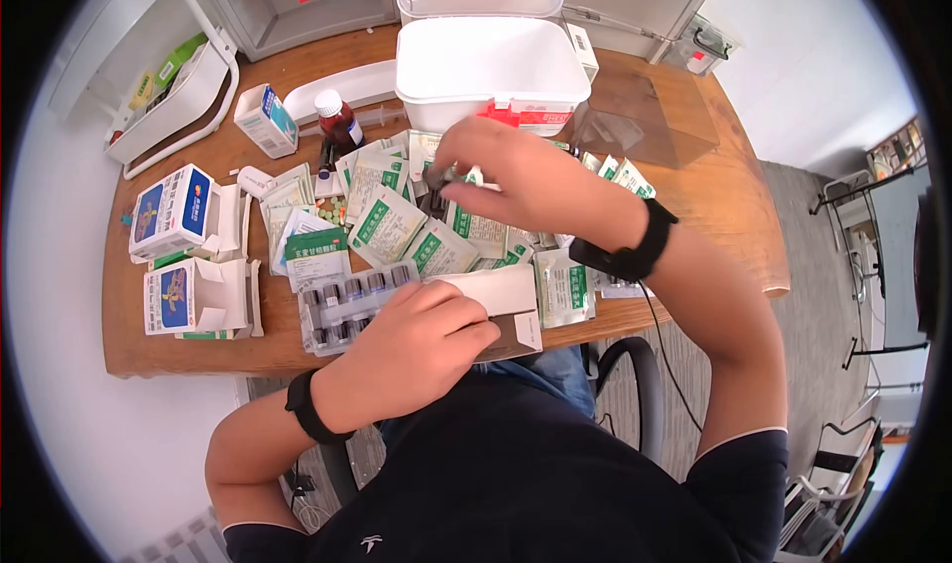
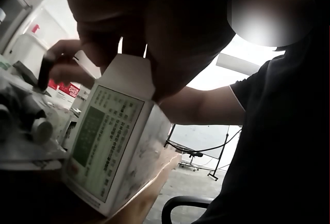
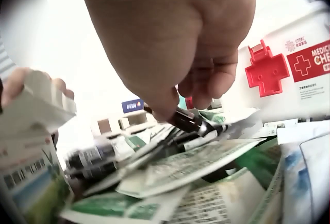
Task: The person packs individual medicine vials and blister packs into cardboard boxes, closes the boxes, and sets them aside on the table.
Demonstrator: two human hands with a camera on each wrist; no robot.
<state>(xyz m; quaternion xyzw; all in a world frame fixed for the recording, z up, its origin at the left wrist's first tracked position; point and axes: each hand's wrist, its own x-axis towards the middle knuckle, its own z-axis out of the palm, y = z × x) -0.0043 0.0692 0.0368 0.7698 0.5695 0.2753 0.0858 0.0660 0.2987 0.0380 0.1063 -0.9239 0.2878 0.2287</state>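
Note:
My left hand (image 1: 426,335) grips an upright white carton (image 1: 506,295) by its top at the table's near edge; the left wrist view shows the carton's flap (image 2: 131,72) raised against the fingers. Over the pile of green-and-white sachets (image 1: 387,226), my right hand (image 1: 516,181) reaches down. In the right wrist view, that hand (image 3: 180,54) pinches a small dark vial (image 3: 185,121) between thumb and fingers, just above the sachets. A clear tray of dark-capped vials (image 1: 342,300) lies beside my left hand.
Behind the pile stands an open white medicine chest (image 1: 491,67). A brown bottle (image 1: 339,125) and a small box (image 1: 266,122) are at the back left. Two opened cartons (image 1: 174,216) stand at the far left. A brown transparent box (image 1: 645,117) sits at the back right.

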